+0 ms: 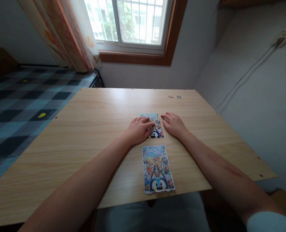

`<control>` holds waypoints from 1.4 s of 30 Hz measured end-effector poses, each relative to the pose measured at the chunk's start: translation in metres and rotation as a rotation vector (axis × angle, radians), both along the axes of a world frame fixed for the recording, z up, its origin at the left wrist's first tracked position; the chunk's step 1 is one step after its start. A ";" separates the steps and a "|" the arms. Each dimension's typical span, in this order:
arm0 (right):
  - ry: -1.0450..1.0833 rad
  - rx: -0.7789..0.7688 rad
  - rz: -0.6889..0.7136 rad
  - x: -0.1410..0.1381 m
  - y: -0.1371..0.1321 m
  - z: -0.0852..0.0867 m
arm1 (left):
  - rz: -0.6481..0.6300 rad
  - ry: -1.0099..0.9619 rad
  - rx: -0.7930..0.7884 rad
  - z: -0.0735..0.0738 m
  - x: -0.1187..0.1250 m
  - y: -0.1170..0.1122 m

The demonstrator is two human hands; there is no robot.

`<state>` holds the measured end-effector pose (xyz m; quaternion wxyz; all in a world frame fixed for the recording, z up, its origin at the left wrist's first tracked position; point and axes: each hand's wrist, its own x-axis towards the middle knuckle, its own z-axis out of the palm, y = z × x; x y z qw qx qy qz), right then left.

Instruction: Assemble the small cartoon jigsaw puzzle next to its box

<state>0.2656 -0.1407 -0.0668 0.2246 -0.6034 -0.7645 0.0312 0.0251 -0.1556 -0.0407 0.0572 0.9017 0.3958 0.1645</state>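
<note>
A small colourful jigsaw picture [155, 122] lies flat near the middle of the wooden table [89, 129]. My left hand [139, 129] rests on its left edge, fingers stretched over part of it. My right hand [173, 124] lies flat just to the right of it, fingers spread and touching the tabletop beside it. Nearer to me lies a printed cartoon picture sheet [157, 169] with a blue dog's face, reaching the table's front edge; neither hand touches it.
A few tiny loose puzzle pieces [174, 96] lie near the table's far right edge. A bed with a checked blue cover [19, 103] stands on the left. A window [130, 22] with a curtain is behind, and a wall with a cable runs along the right.
</note>
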 end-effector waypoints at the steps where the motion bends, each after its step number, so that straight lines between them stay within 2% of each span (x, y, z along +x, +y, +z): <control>1: -0.009 -0.002 -0.004 -0.001 -0.001 0.001 | -0.003 -0.010 -0.002 0.000 0.000 0.000; 6: -0.058 -0.001 -0.039 -0.009 -0.008 0.008 | 0.027 -0.168 -0.031 -0.002 -0.004 0.006; 11: -0.106 -0.033 -0.062 -0.013 -0.008 0.009 | 0.193 -0.403 -0.075 -0.002 -0.009 0.013; 17: -0.134 -0.096 -0.075 -0.015 -0.007 0.007 | 0.303 -0.508 -0.104 0.002 -0.012 0.016; 22: -0.182 -0.155 0.020 0.001 -0.003 0.002 | 0.365 -0.536 -0.090 0.003 -0.016 0.019; 24: -0.184 -0.163 -0.004 0.016 0.004 0.000 | 0.394 -0.556 -0.088 0.004 -0.019 0.020; 28: -0.187 -0.199 -0.187 0.054 0.028 -0.002 | 0.425 -0.562 -0.117 0.006 -0.020 0.021; 33: -0.170 -0.236 -0.379 0.094 0.076 -0.006 | 0.422 -0.536 -0.133 0.005 -0.019 0.021; 38: -0.101 -0.200 -0.488 0.113 0.129 -0.009 | 0.430 -0.527 -0.143 0.001 -0.020 0.024; 42: -0.056 -0.110 -0.505 0.121 0.160 -0.007 | 0.436 -0.522 -0.157 0.002 -0.021 0.024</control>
